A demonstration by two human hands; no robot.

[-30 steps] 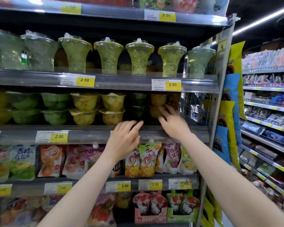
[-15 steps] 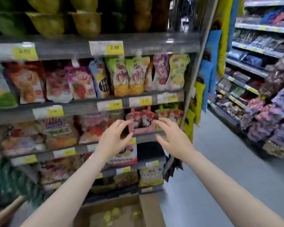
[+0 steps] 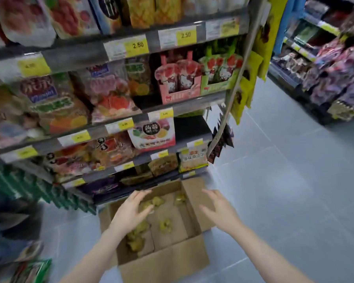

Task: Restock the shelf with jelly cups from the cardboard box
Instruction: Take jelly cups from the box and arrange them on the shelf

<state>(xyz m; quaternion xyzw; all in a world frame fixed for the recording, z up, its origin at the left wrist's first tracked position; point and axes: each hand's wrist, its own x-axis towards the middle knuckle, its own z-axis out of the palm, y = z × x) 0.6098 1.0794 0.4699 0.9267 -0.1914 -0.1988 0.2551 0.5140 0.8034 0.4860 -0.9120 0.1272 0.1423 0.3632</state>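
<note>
An open cardboard box (image 3: 172,260) sits on the floor at the foot of the shelf (image 3: 74,60). Several yellow-green jelly cups (image 3: 165,225) lie scattered on its bottom. My left hand (image 3: 131,213) hovers over the box's left half with fingers spread, holding nothing. My right hand (image 3: 217,209) hangs above the box's right flap, fingers loosely extended and empty. The jelly cup shelf itself is above the frame, out of view.
Snack pouches and boxes fill the lower shelves (image 3: 151,137). Hanging bags (image 3: 251,78) line the shelf's right end. Grey tiled floor (image 3: 284,190) opens to the right, with another stocked rack (image 3: 335,78) beyond. Dark blurred shapes and green packs (image 3: 35,270) sit at left.
The view has dropped from the jelly cup shelf to the floor. Both hands came down from the shelf and now hover over the open box, empty.
</note>
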